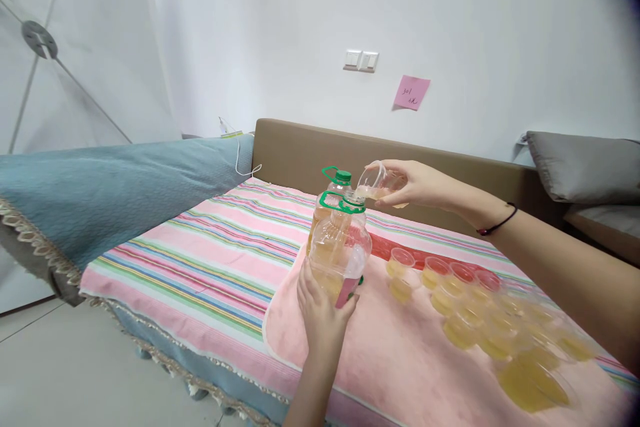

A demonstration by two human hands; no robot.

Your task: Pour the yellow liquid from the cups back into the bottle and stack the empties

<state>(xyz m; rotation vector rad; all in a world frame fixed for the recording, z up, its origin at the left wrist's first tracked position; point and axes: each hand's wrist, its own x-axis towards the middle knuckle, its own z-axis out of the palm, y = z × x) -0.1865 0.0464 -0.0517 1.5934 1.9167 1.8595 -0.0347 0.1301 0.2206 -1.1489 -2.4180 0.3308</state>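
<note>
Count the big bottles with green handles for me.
2. The front bottle is uncapped, with the left hand on its lower side. The rear bottle, with its green cap on, is just behind, partly hidden. No third shows.

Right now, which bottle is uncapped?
The front bottle, held by the left hand, the tipped cup at its mouth; the rear bottle wears a green cap.
</note>
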